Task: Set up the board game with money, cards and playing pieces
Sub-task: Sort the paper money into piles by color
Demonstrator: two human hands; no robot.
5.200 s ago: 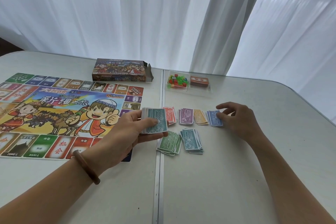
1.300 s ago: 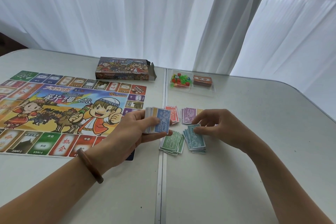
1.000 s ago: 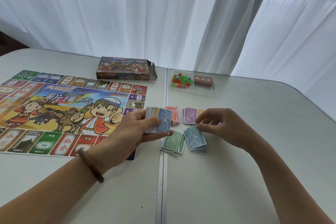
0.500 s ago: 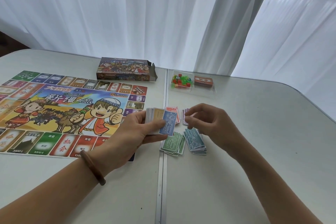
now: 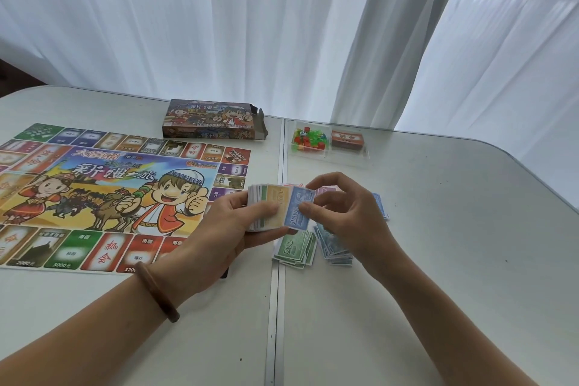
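Sorting ongoing: right hand [image 5: 344, 213] back from teal pile [image 5: 333, 244], now pinching blue note [image 5: 297, 207] off stack [image 5: 266, 210] gripped in left hand [image 5: 232, 229], above table [image 5: 438, 229] seam. Yellow note [image 5: 275, 197] exposed beneath. Money step unfinished. Counted: five piles in view, one board [image 5: 94, 191], one box [image 5: 213, 124], one tray [image 5: 329, 161] holding pieces [image 5: 308, 138] and one card deck [image 5: 347, 139].
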